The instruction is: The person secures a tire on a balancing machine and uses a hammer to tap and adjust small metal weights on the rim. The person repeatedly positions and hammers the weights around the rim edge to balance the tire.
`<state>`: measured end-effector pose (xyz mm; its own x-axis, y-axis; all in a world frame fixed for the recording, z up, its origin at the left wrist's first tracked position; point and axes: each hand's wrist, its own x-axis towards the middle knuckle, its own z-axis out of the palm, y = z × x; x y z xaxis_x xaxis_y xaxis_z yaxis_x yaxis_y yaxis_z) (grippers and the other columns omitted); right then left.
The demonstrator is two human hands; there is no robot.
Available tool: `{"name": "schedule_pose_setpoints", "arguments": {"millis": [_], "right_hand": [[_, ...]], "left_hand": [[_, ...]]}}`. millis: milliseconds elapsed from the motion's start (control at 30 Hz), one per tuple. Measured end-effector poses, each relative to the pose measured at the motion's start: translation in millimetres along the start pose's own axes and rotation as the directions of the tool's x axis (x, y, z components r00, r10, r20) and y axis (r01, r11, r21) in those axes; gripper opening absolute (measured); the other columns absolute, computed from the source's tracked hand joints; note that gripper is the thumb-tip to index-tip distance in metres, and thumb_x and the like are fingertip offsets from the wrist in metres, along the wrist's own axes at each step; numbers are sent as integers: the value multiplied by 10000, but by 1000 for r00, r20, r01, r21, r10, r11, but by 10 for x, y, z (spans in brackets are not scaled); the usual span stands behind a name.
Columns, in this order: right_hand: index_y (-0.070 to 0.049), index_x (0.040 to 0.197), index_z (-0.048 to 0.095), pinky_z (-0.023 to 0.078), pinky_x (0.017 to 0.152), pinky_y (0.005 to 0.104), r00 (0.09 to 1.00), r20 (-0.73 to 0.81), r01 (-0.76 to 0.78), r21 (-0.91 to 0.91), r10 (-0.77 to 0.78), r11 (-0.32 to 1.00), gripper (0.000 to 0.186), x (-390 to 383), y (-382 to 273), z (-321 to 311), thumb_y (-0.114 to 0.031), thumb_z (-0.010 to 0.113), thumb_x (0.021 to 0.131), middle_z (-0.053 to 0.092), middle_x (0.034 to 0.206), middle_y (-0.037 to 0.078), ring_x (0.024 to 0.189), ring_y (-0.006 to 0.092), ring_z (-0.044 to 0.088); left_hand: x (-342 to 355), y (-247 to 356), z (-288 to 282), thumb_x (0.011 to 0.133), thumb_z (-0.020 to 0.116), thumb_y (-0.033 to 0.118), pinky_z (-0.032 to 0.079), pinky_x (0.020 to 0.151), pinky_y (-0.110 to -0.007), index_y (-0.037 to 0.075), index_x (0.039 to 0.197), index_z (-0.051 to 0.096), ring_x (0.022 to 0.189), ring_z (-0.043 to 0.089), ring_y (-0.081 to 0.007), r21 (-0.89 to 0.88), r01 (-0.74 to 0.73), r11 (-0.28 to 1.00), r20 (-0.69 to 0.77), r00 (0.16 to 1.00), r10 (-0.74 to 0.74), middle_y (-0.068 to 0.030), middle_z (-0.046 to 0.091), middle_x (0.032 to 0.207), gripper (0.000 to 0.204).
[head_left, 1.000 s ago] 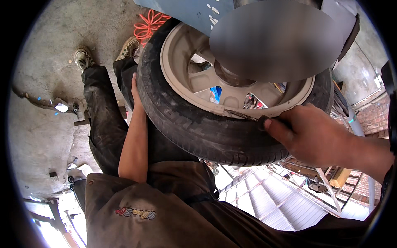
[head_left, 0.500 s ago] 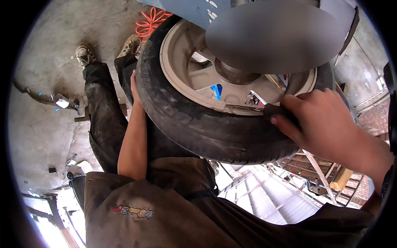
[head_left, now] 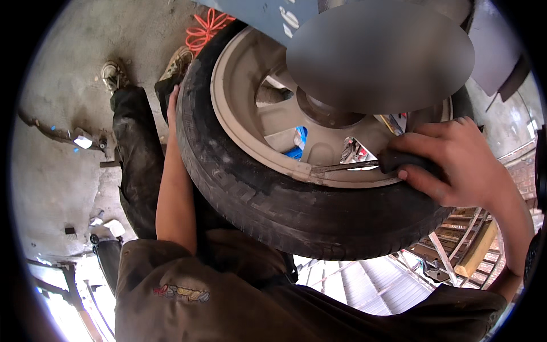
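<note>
A tyre [head_left: 250, 191] mounted on a beige spoked wheel rim [head_left: 316, 142] fills the middle of the view, tilted close to my body. My right hand [head_left: 458, 162] is closed round the dark handle of a screwdriver [head_left: 345, 166]. Its thin shaft lies along the near edge of the rim, and the tip touches the rim lip. On the tyre's left side, my left hand [head_left: 172, 105] rests against the tread with its visible fingers stretched out. The tyre hides part of that hand.
A blue-grey machine panel [head_left: 256, 17] stands beyond the wheel, next to a blurred oval patch. An orange coiled hose [head_left: 206, 31] lies on the concrete floor behind the tyre. At right are a metal rack [head_left: 456, 233] and a wooden block [head_left: 477, 249].
The wheel, screwdriver and right hand sit lower in view, and more of the rim shows. The screwdriver tip stays at the rim lip. My left hand remains against the tread.
</note>
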<state>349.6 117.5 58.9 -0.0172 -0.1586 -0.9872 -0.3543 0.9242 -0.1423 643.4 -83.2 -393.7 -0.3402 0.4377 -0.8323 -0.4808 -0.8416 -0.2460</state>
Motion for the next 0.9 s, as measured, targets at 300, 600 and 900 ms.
{"name": "schedule_pose_setpoints", "arguments": {"millis": [300, 600, 900], "right_hand": [[-33, 1111, 742, 500, 614, 451, 1000, 0, -9, 107, 9, 994, 354, -146, 214, 225, -173, 773, 788, 692, 822, 183, 705, 400, 672], [-48, 1036, 740, 463, 572, 439, 984, -111, 154, 118, -142, 981, 254, -121, 360, 329, -161, 792, 814, 666, 730, 156, 644, 369, 653], [-41, 996, 738, 460, 553, 432, 955, -213, 233, 105, -207, 967, 205, 29, 490, 456, -198, 778, 870, 668, 682, 141, 602, 348, 647]], "left_hand": [[-1380, 402, 1992, 988, 644, 172, 470, 1056, -393, -10, 1252, 663, 1189, 638, -272, 715, -668, 204, 690, 722, -51, -156, 686, 1240, 321], [-1639, 47, 2246, 909, 683, 59, 558, 873, -409, -52, 1107, 738, 987, 728, -346, 674, -710, 204, 731, 603, -319, -186, 753, 1076, 234], [-1562, 112, 2143, 882, 728, 66, 570, 859, -388, -23, 1101, 780, 975, 748, -324, 669, -692, 272, 741, 597, -308, -183, 771, 1073, 242]]}}
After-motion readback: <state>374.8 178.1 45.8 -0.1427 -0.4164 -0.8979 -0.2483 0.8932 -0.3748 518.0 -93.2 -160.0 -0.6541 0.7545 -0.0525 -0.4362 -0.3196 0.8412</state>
